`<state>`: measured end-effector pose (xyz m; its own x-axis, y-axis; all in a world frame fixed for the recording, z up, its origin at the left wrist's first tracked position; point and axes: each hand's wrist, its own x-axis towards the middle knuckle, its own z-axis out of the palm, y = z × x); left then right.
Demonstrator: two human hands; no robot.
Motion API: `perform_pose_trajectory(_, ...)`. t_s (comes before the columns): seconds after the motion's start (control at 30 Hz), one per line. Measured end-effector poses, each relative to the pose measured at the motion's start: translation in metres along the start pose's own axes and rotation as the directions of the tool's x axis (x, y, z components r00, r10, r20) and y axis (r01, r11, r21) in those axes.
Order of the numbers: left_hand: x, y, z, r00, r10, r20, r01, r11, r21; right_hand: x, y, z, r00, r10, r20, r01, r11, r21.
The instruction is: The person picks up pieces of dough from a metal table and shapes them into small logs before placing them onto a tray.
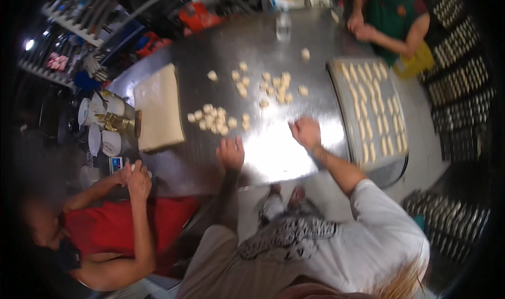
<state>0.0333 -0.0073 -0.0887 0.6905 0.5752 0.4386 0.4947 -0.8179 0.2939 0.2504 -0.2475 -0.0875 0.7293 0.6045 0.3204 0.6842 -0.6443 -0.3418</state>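
Observation:
My left hand (230,152) rests at the near edge of the metal table (210,170), palm down with its fingers apart. Just beyond its fingertips lies a loose cluster of small dough pieces (213,119). Further right, my right hand (306,134) is over the tabletop with its fingers curled in; whether anything is under or inside them is hidden. More dough pieces (277,87) are scattered beyond that hand, near the middle of the table. A large folded slab of dough (159,109) lies to the left.
At the right, a tray (340,88) holds rows of shaped dough sticks (364,115). A co-worker in red (126,225) handles something small at my left; another in green (392,20) stands far right. White tubs (111,142) and a clear bottle (283,26) are on the table. Racks (455,72) line the right.

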Motion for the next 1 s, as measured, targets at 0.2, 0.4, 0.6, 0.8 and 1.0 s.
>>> perform_pose_trajectory(0.2, 0.022, 0.002, -0.007, 0.991, -0.083, -0.104, 0.082, 0.996, -0.019, 0.028, -0.029, -0.03, 0.973, 0.18, 0.141, -0.196, 0.975, 0.108)
perform_pose_trajectory(0.4, 0.039, -0.009, -0.021, 0.94, -0.216, 0.263, 0.286, 0.919, -0.27, 0.027, -0.012, -0.05, 0.971, 0.161, 0.178, -0.2, 0.952, 0.23)
perform_pose_trajectory(0.6, -0.032, -0.032, -0.032, 0.994, 0.007, 0.108, -0.005, 1.0, -0.016, -0.032, -0.008, -0.038, 0.978, -0.21, -0.013, 0.21, 0.969, 0.134)
perform_pose_trajectory(0.8, -0.053, -0.023, -0.051, 0.989, 0.017, 0.145, -0.018, 1.0, 0.009, -0.044, 0.006, -0.058, 0.992, -0.124, 0.018, 0.122, 0.988, 0.095)
perform_pose_trajectory(1.0, -0.082, -0.037, -0.082, 0.987, 0.078, 0.139, -0.056, 0.986, -0.159, -0.062, 0.025, -0.098, 0.933, -0.296, 0.203, 0.29, 0.955, 0.056)
